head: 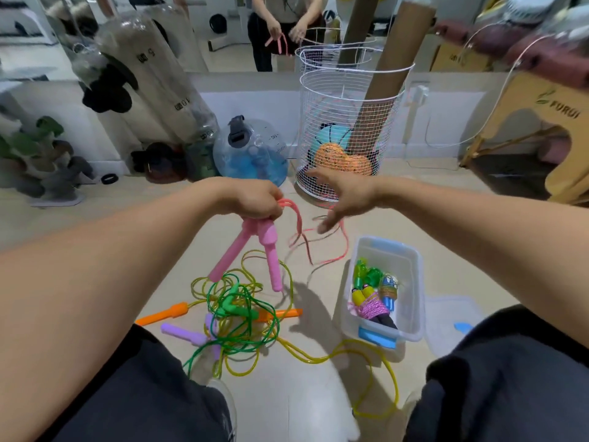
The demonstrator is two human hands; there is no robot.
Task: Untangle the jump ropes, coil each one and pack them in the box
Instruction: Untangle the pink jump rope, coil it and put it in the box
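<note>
Left hand (255, 199) grips pink handles (251, 250); right hand (341, 193) spread loose, above box (414, 282) rim.

Bright, even indoor light, source not in frame. Soft shadows on the pale floor (318, 393), falling toward the viewer under the pink handles (248, 256) and beside the clear box (411, 282). Right hand (344, 196) and the pink cord (318, 247) motion-blurred (fingertips smeared). Strong wide-angle bending at edges; corners soft. Mild glare on the mirror (223, 33).
</note>
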